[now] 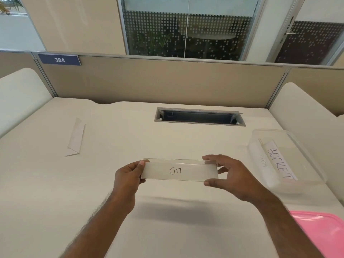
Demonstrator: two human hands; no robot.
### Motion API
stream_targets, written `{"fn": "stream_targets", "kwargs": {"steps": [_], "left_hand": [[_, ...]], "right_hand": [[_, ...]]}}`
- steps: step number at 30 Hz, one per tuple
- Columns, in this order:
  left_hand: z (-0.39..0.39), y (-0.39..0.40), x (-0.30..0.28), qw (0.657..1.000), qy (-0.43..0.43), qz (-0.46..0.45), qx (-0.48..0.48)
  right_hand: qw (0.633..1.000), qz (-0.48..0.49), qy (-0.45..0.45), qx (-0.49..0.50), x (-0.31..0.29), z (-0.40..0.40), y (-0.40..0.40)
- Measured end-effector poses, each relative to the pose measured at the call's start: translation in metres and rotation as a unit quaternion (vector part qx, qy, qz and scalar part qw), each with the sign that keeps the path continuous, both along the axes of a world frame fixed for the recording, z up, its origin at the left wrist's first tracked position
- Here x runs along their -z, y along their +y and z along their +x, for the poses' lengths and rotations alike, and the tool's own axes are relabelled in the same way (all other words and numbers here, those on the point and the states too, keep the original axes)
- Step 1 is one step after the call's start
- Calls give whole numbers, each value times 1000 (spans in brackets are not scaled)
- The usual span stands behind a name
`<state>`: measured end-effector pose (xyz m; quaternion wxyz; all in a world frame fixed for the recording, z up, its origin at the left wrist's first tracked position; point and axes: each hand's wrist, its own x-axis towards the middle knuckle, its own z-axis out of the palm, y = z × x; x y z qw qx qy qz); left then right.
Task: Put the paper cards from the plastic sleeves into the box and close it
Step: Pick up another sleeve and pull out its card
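While both hands hold it level above the desk [167, 229], the plastic sleeve [179, 170] faces up so its card marked CAT [176, 171] reads plainly; left hand [128, 178] pinches the left end, thumb on top, fingers curled under; right hand [228, 176] grips the right end between thumb below and fingers above, likely set to draw the card out sideways while the left steadies the sleeve; card looks fully inside, so this one is not yet extracted; clear box [287, 159] sits open to the right, near the right hand, with at least two cards in it, one reading SOCKET [279, 161], so partway through, I judge; pink lid [322, 233] lies off, near the desk's front right, closing step pending; a folded paper piece [75, 139] lies well apart at far left, can't tell if sleeve or card; cable slot [199, 118] open at the back.
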<state>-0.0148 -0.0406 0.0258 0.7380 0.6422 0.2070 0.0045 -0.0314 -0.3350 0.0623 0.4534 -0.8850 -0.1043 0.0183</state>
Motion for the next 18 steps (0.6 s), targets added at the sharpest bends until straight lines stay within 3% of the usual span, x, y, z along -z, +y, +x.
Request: {"fn": "stream_targets", "kwargs": {"steps": [11, 18], "left_hand": [[11, -9, -5, 999, -9, -13, 29], [17, -15, 2, 995, -51, 66, 48]], "right_hand": [[999, 0, -32, -5, -7, -10, -10], [997, 8, -75, 27, -11, -11, -36]]}}
